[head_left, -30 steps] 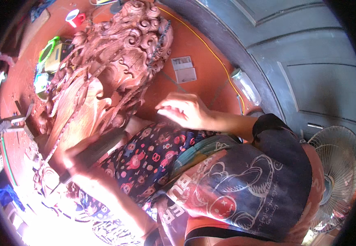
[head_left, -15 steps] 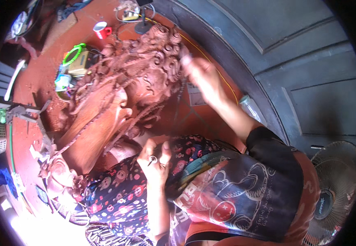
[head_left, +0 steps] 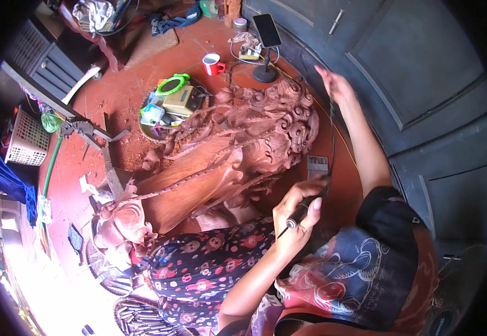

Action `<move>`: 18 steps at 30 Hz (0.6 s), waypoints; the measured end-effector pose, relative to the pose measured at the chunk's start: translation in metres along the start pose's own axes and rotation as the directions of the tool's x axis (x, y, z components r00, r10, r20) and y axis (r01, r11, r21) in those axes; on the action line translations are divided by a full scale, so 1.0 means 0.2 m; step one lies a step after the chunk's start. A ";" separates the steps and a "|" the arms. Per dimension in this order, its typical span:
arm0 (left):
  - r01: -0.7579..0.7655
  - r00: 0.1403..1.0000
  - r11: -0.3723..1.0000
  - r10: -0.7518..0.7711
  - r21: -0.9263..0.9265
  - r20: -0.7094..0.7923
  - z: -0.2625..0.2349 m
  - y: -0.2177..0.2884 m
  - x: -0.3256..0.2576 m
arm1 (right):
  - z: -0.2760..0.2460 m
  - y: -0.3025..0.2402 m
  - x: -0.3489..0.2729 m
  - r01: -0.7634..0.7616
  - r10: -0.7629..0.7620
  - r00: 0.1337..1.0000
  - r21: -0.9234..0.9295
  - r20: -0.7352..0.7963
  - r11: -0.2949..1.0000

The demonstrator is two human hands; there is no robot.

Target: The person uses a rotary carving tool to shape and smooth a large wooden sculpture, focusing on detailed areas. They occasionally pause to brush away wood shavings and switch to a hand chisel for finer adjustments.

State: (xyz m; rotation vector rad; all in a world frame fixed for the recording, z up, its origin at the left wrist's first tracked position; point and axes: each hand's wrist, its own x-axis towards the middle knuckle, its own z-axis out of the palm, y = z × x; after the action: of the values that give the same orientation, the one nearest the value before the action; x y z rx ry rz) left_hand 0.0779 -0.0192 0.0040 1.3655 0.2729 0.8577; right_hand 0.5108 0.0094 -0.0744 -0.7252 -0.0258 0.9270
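Note:
A large reddish-brown wood carving (head_left: 196, 182) with scrolls, curls and a smooth middle panel lies in front of my patterned trousers. My left hand (head_left: 299, 210) is wrapped round a dark rotary tool handpiece (head_left: 297, 217) with a thin bit pointing down towards my wrist. From its other end a dark flexible shaft (head_left: 331, 126) rises past the carving's right end towards my right hand (head_left: 337, 87). That hand is raised beyond the carving, fingers stretched up and left. Whether it touches the shaft I cannot make out.
A basket (head_left: 145, 131) holds a green-rimmed round item and a beige box. Beyond are a red mug (head_left: 212, 65) and a phone on a stand (head_left: 265, 70). A grey panelled door (head_left: 423, 112) bounds the right. Baskets of metal chisels (head_left: 142, 319) stand at lower left.
The view has shifted, so the scene sits further right and lower. My left hand has risen with the handpiece. My right hand has moved away from the carving's scrolled end, up and right.

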 end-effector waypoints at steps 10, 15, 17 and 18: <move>-0.250 0.793 0.925 0.366 0.287 -0.488 -0.32 0.30 0.03 | 1.65 0.60 -0.18 0.561 0.104 0.412 -0.341 0.905 0.754; -0.397 0.487 0.917 0.243 0.035 -0.839 -0.47 0.49 -0.06 | 1.44 0.81 -0.68 0.733 0.495 0.473 -0.637 0.729 0.237; -0.393 0.536 0.918 0.183 -0.052 -0.824 -0.51 0.53 -0.09 | 1.23 0.81 -0.81 0.852 0.469 0.509 -0.501 0.722 -0.153; -0.363 0.620 0.927 0.166 -0.093 -0.767 -0.54 0.53 -0.12 | 1.12 0.80 -0.86 0.891 0.431 0.449 -0.425 0.782 -0.157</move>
State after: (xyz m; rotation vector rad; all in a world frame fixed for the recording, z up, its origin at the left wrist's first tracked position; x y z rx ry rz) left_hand -0.0465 0.0396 0.0701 0.7544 0.5912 1.6552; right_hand 0.2166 0.0695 0.0525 -1.5036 -2.1591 0.3824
